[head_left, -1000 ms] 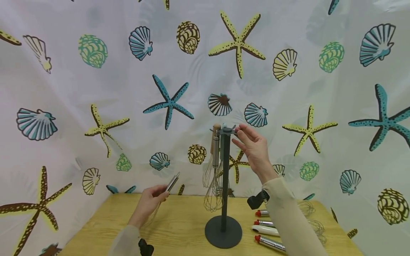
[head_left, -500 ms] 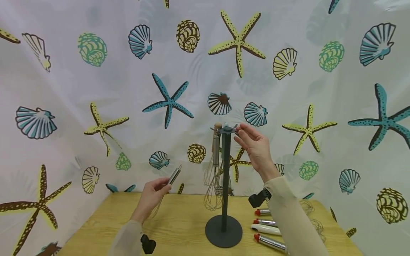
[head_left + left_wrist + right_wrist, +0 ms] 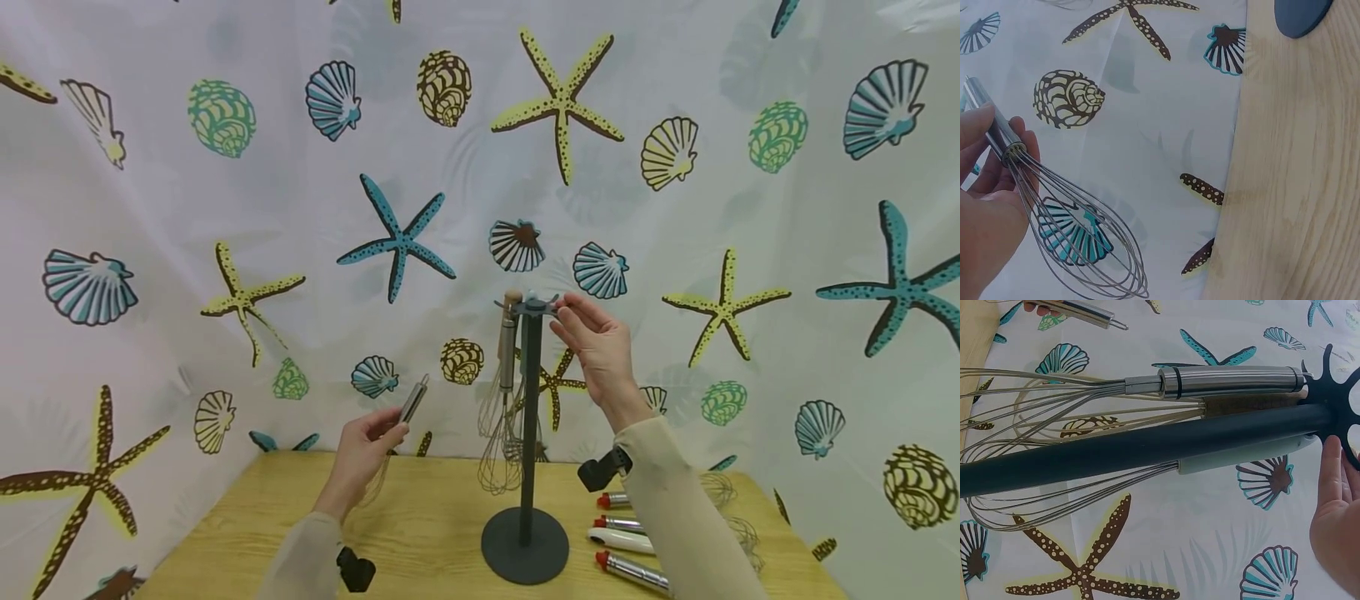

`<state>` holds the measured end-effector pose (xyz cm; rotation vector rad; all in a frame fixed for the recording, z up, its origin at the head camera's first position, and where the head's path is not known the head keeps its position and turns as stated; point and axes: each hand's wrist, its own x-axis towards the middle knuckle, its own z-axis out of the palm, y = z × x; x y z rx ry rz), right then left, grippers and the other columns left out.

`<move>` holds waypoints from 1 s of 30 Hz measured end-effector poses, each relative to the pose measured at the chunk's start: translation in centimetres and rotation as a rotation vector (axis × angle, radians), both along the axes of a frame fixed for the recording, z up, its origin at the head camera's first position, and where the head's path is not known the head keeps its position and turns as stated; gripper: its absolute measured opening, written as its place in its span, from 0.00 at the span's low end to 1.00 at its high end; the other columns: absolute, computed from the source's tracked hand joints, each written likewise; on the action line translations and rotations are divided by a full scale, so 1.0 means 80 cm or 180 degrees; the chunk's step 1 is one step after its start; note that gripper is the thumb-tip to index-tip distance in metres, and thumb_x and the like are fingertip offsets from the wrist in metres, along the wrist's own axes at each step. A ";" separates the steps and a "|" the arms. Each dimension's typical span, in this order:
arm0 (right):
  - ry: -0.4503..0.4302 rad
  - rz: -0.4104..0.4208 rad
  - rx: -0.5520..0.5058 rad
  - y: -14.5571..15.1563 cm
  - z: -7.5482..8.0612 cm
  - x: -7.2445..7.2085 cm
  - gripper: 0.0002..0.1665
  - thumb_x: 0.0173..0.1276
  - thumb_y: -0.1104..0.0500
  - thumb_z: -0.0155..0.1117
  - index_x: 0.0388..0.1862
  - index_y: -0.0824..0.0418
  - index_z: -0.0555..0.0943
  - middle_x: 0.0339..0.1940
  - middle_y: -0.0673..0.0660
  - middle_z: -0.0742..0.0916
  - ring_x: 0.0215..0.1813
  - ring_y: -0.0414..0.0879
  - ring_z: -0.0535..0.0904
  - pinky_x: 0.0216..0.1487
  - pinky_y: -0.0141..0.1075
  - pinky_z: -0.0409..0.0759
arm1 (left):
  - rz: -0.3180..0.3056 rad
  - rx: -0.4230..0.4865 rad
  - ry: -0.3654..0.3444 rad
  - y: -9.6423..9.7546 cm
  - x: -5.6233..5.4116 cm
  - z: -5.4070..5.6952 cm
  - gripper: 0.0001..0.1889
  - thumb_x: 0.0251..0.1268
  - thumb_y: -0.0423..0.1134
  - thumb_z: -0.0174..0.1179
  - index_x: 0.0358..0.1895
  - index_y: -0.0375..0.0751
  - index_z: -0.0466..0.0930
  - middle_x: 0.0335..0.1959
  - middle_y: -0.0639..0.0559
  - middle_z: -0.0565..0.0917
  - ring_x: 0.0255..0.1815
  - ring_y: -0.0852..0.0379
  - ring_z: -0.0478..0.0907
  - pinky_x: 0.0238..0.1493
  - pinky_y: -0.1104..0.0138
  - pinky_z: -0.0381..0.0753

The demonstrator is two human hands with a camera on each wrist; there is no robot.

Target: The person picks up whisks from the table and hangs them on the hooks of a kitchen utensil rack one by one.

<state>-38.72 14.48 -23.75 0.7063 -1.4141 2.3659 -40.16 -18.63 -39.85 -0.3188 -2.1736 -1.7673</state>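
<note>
My left hand (image 3: 365, 450) holds a whisk (image 3: 1013, 152) by its steel handle, thumb on one side and fingers on the other. Its loop end points up and its wires hang down toward the table. At the top of a dark utensil stand (image 3: 528, 433), my right hand (image 3: 598, 350) pinches one of the curved hooks between thumb and fingers. Several hooks spread from this top. From it hang a steel-handled whisk (image 3: 1229, 381), a wooden-handled whisk (image 3: 1254, 404) and a pale green-handled whisk (image 3: 1241, 456), mostly on the stand's left and far side.
Right of the stand's round base (image 3: 525, 546), several whisks lie on the wooden table (image 3: 420, 542). Some have steel handles with red ends (image 3: 633, 571); another handle is white (image 3: 622, 540). My right forearm partly covers them. A shell-patterned curtain (image 3: 465, 167) hangs behind.
My left hand has risen and moved slightly right with the whisk, nearer the stand. The right hand keeps its hold on the hook, almost unmoved.
</note>
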 end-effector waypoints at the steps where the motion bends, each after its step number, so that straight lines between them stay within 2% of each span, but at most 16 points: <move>1: -0.0008 -0.0012 -0.0012 0.000 0.000 0.000 0.32 0.66 0.65 0.66 0.66 0.78 0.69 0.43 0.51 0.90 0.48 0.40 0.86 0.56 0.37 0.81 | -0.0007 0.0015 -0.0018 0.001 0.000 0.002 0.21 0.70 0.39 0.61 0.63 0.37 0.77 0.52 0.41 0.83 0.42 0.64 0.82 0.44 0.73 0.81; 7: -0.0042 -0.0087 -0.0085 -0.003 0.002 0.001 0.28 0.67 0.69 0.64 0.64 0.77 0.71 0.42 0.52 0.90 0.47 0.41 0.87 0.54 0.37 0.82 | 0.0000 0.0051 -0.0036 0.008 0.000 0.013 0.19 0.69 0.40 0.62 0.61 0.41 0.79 0.51 0.44 0.84 0.43 0.60 0.82 0.44 0.71 0.80; 13: -0.0007 -0.0165 -0.0079 -0.007 0.002 0.002 0.27 0.66 0.69 0.65 0.62 0.79 0.71 0.38 0.49 0.91 0.43 0.40 0.87 0.53 0.37 0.83 | -0.0004 0.0073 0.0049 0.014 0.003 0.019 0.19 0.67 0.39 0.63 0.60 0.40 0.80 0.48 0.47 0.85 0.42 0.61 0.81 0.44 0.71 0.80; 18: 0.0001 -0.0240 -0.0088 -0.010 0.003 0.003 0.26 0.65 0.70 0.66 0.61 0.79 0.73 0.37 0.49 0.91 0.41 0.40 0.88 0.51 0.37 0.84 | -0.0046 0.0105 0.0071 0.018 0.003 0.023 0.19 0.66 0.40 0.64 0.59 0.41 0.80 0.48 0.49 0.86 0.45 0.60 0.82 0.46 0.72 0.80; 25: 0.0019 -0.0354 -0.0100 -0.014 0.003 0.005 0.25 0.65 0.71 0.65 0.60 0.78 0.74 0.35 0.48 0.91 0.40 0.39 0.87 0.50 0.36 0.84 | -0.0063 0.0143 0.0105 0.027 0.007 0.029 0.20 0.67 0.40 0.64 0.60 0.40 0.80 0.54 0.42 0.84 0.46 0.62 0.81 0.46 0.73 0.80; 30: 0.0091 -0.0409 -0.0085 -0.017 0.002 0.006 0.25 0.65 0.70 0.66 0.59 0.79 0.75 0.35 0.48 0.90 0.40 0.38 0.87 0.49 0.36 0.84 | -0.0093 0.0201 0.0102 0.033 0.012 0.036 0.20 0.66 0.40 0.65 0.60 0.40 0.80 0.56 0.43 0.83 0.47 0.63 0.81 0.46 0.73 0.81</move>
